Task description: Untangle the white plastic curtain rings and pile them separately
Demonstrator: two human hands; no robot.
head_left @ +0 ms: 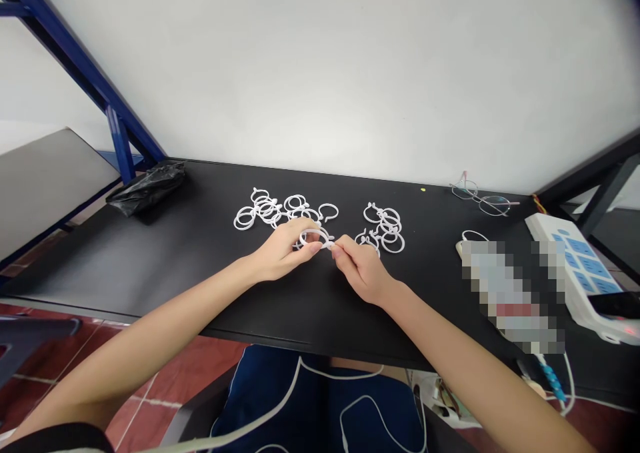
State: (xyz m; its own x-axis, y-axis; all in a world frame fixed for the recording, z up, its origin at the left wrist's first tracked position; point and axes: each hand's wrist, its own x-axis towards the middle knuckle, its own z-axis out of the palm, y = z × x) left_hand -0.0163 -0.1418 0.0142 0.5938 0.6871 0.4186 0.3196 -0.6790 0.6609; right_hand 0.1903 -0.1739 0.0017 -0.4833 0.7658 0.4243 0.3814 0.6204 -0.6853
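A white plastic ring [315, 235] is held just above the black table [175, 260] between both hands. My left hand [286, 248] pinches its left side and my right hand [361, 271] pinches its right end with thumb and forefinger. Behind my left hand lies a loose pile of several white rings [273, 209]. A second, smaller group of white rings [385, 226] lies behind my right hand.
A crumpled black plastic bag [147, 186] sits at the table's back left. Thin-framed glasses [483, 200] lie at the back right. A white power strip [580, 266] and cables occupy the right edge. Blue steel framing [117, 133] stands at the left.
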